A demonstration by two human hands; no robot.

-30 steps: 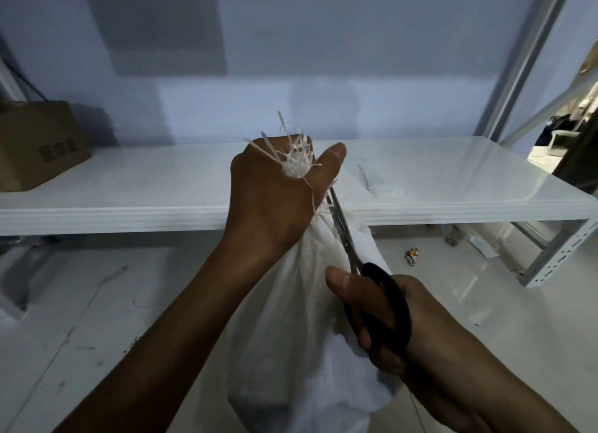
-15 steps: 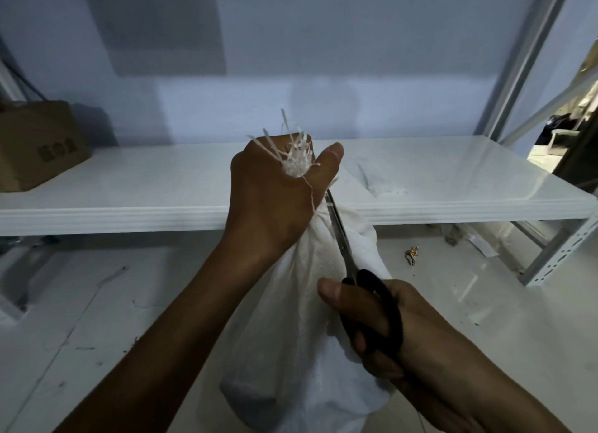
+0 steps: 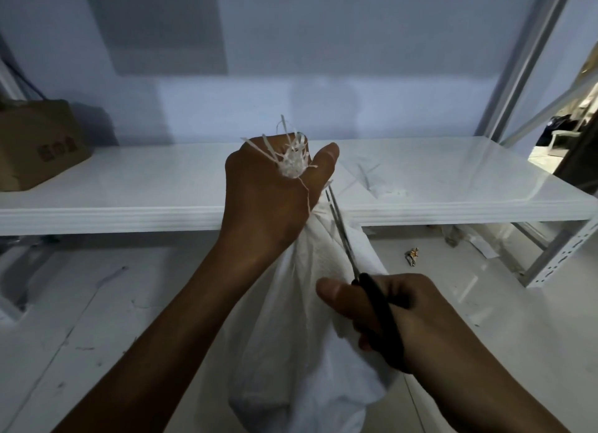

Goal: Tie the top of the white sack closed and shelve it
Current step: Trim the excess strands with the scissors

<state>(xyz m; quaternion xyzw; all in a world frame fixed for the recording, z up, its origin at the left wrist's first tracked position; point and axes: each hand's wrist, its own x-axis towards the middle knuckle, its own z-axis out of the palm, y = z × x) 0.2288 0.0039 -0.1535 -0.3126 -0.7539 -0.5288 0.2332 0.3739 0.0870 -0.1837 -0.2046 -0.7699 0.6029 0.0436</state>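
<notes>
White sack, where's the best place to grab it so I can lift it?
Take the bunched neck just under the frayed top, where the left hand grips it, coming from above. The white sack narrows there; below it hangs wide and floppy.

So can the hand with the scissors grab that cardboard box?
Probably not: the right hand grips the scissors, and the cardboard box sits far left on the shelf, past the left hand holding the white sack.

Body parts in view: left hand (image 3: pixel 275 202) and right hand (image 3: pixel 417 306), both bare, joined to the left forearm (image 3: pixel 191 322) and right forearm (image 3: pixel 482 381), uncovered to the near edge of view; the right thumb (image 3: pixel 331 292) carries a short, plain nail.
</notes>
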